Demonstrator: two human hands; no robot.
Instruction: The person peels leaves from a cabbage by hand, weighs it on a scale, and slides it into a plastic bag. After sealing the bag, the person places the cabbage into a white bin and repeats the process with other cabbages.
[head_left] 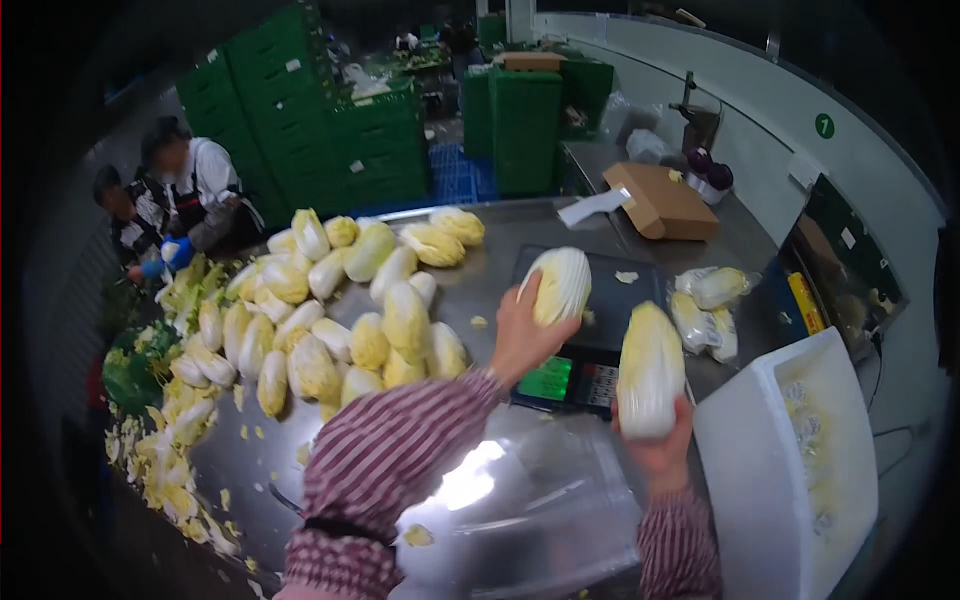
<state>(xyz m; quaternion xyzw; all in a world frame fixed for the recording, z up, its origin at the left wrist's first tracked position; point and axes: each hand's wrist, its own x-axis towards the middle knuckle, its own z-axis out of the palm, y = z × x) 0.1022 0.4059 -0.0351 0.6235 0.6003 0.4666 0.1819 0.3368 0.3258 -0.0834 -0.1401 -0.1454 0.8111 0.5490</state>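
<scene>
My left hand (535, 325) is wrapped round a pale napa cabbage (563, 284), held over the dark plate of a weighing scale (620, 285). In my right hand (660, 448) a second napa cabbage (650, 375) stands upright, its yellow leafy end up and white base in my fingers. Between the two hands shows the scale's lit green display (546, 379) with its keypad. Below them clear plastic bags (540, 490) lie flat on the steel table (270, 465). To the left spreads a big heap of napa cabbages (310, 365).
A white foam box (730, 440) holding wrapped produce stands at the right. Bagged cabbages (712, 305) and a cardboard box (660, 205) lie beyond the scale. Trimmed leaves (165, 475) line the table's left edge, where two people (200, 185) stand. Green crates (375, 140) are stacked behind.
</scene>
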